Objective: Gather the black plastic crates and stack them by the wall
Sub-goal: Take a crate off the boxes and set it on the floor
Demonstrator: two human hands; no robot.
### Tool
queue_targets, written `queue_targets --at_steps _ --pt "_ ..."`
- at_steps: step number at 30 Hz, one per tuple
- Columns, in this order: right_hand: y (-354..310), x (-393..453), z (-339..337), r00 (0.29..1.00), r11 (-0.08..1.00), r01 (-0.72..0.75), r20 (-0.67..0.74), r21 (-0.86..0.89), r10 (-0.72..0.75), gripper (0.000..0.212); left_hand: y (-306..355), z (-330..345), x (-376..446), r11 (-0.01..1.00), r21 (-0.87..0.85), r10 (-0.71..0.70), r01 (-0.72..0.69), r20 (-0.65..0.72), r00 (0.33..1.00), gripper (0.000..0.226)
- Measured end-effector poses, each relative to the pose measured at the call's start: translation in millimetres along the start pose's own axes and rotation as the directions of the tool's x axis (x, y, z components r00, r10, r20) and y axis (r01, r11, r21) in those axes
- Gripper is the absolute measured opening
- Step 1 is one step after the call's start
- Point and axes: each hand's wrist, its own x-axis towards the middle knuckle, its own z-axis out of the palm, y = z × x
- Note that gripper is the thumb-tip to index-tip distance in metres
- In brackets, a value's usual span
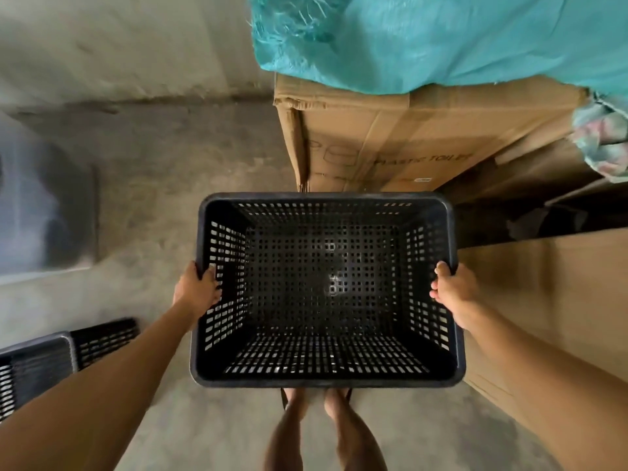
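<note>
Here, seen from the head camera, a black plastic crate is held up in the air, open side up, over the person's bare feet. The left hand grips the crate's left rim, with the thumb over the edge. The right hand grips the right rim the same way. The crate has nothing in it, and its walls and bottom are full of little holes. A cardboard box stands just past the crate's far end, with a teal sack lying on top. Another big cardboard box sits close on the right. More black crates sit on the concrete floor at the lower left. The wall is far ahead.
</note>
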Motion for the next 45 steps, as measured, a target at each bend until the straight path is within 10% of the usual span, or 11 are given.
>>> queue_targets --at_steps 12,36,40,45 --pt "-2.6 -0.1 -4.6 0.991 0.986 0.027 0.131 -0.167 -0.005 0.019 8.7 -9.3 -15.4 0.979 0.202 0.04 -0.022 -0.082 0.996 0.029" --pt "11.9 -12.1 16.7 0.973 0.924 0.157 -0.106 -0.35 -0.206 0.046 -3.5 -10.1 -23.8 0.964 0.247 0.116 -0.101 -0.046 0.992 0.022" --pt "-16.3 -19.3 19.5 0.804 0.701 0.434 -0.108 -0.565 -0.585 0.067 12.7 -16.4 -19.1 0.771 0.561 0.427 -0.3 -0.107 0.898 0.074" --pt "-97.6 14.8 20.8 0.5 0.536 0.612 -0.24 -0.582 -0.832 0.065 64.2 -18.3 27.3 0.665 0.587 0.65 -0.462 -0.149 0.745 0.08"
